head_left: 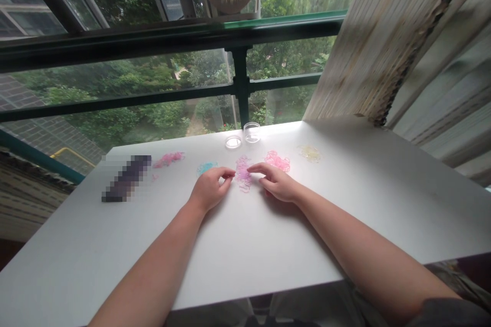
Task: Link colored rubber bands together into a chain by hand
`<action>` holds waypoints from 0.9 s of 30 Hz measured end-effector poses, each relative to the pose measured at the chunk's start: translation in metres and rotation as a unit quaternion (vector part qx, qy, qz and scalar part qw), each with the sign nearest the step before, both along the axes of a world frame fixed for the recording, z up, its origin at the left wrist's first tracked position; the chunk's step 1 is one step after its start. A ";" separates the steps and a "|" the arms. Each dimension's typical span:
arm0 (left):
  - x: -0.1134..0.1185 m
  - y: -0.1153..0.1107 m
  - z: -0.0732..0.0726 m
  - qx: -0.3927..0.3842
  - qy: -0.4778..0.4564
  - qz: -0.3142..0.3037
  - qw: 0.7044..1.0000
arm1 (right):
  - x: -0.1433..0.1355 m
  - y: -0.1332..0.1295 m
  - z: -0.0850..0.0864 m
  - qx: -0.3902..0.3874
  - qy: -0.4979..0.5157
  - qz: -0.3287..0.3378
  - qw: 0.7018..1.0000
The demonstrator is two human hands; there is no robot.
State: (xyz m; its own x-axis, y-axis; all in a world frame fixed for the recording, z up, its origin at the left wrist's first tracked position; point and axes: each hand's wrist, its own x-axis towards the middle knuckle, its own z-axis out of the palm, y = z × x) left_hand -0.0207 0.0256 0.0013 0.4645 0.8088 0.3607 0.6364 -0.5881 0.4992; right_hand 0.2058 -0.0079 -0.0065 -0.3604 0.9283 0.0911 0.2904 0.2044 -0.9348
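Small piles of thin, looped bands lie across the white table: pink [169, 159] at the left, blue [207, 167], purple [243, 173] in the middle, brighter pink [278, 160] and pale yellow [311, 153] at the right. My left hand [214, 186] is beside the purple pile, in front of the blue one, its fingertips pressed together; anything between them is too small to tell. At the purple pile's right edge is my right hand [278, 182], index finger stretched out and apart from the thumb, with nothing visible held.
Two clear round containers, a shallow one [233, 143] and a taller one [252, 133], stand at the back edge of the white table [230, 260]. A blurred dark object [127, 179] lies at the left. Behind are a green railing [241, 82] and a curtain [356, 51].
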 end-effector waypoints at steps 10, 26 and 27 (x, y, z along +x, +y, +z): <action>0.000 0.000 -0.001 0.010 -0.007 0.002 1.000 | 0.003 0.001 -0.005 -0.003 -0.002 -0.007 1.000; -0.148 0.013 -0.020 -0.003 -0.062 0.465 0.883 | 0.004 -0.001 -0.004 -0.065 0.022 0.047 0.997; -0.147 0.014 -0.022 -0.011 -0.052 0.470 0.881 | 0.004 -0.001 -0.004 -0.065 0.020 0.049 0.996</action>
State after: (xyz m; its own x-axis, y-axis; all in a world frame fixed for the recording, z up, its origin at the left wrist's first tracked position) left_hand -0.1675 0.0392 -0.0208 -0.4495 0.8255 0.3415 0.7872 0.1854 0.5881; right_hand 0.2100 -0.0085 -0.0108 -0.4490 0.8935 -0.0119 0.2373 0.1064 -0.9656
